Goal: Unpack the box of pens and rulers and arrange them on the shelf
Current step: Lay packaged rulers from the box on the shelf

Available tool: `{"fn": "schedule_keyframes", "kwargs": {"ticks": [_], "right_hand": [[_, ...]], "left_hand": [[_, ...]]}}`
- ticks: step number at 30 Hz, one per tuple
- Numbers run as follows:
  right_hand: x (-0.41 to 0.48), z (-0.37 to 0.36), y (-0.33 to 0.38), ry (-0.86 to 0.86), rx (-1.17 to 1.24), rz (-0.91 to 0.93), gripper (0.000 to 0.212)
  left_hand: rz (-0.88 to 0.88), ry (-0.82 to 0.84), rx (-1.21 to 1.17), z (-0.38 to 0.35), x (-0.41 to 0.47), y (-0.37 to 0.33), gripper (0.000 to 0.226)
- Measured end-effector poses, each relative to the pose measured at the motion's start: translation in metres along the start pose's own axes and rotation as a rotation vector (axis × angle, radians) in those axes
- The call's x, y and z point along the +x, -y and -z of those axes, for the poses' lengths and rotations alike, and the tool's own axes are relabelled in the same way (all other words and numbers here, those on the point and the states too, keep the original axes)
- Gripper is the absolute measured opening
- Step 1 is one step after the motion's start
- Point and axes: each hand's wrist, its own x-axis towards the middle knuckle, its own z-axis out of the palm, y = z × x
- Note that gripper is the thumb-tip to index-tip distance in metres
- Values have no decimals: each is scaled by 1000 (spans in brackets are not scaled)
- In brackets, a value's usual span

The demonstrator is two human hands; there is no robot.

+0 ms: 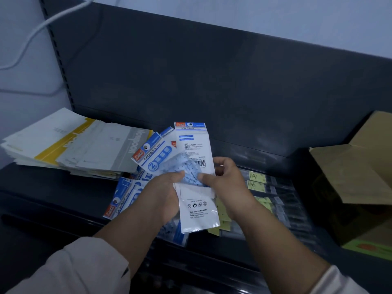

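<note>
"GEOMETRIC" and "2" on ruler packs (151, 154)

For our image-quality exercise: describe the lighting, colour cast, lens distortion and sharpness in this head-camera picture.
Head view: dim, bluish light throughout; wide-angle distortion bows the shelf's back panel; ruler packs held by left hand and right hand are sharp enough to read; cardboard box is shadowed low down.
</note>
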Motion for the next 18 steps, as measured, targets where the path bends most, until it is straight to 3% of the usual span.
{"fn": "schedule_keyframes", "kwargs": {"ticks": [3, 5, 18], "right_hand": [[5, 7, 7, 112, 154, -214, 18], [8, 11, 6, 153, 112, -238, 9], [26, 30, 19, 36, 144, -291, 12]], "left_hand": [[-21, -56, -15, 0, 5, 1, 15], [-14, -67, -17, -1, 7, 1, 16], [63, -136, 60, 8, 9, -7, 14]]}}
